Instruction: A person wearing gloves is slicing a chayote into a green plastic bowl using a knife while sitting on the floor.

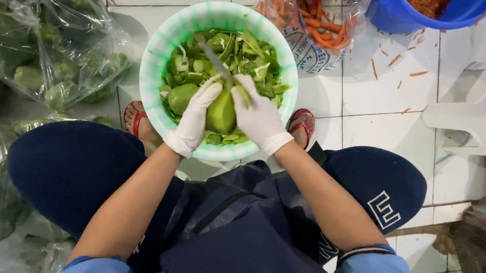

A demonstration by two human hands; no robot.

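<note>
Both white-gloved hands close their grip on work held over the round pale green plastic basin [157, 53]. Left hand [195, 117] wraps its fingers around the smooth green pear-shaped vegetable [221, 114], holding it upright above the near side of the basin. Right hand [259, 117] is closed on the handle of a thin grey-bladed knife [214, 61], whose blade angles up and to the left across the basin contents. The basin holds green peelings and cut pieces, plus one whole green vegetable at the left.

The basin rests on a white tiled floor [375, 101] with grey grout lines, between two feet in red sandals [302, 124]. Orange carrot shreds [404, 66] lie scattered on the tiles to the upper right. A clear plastic bag of cut orange carrots [317, 26] stands just beyond the basin, beside a blue plastic tub [394, 15]. Clear plastic bags of green vegetables [45, 49] are piled along the left. A white and blue plastic stool [485, 116] stands at the right.
</note>
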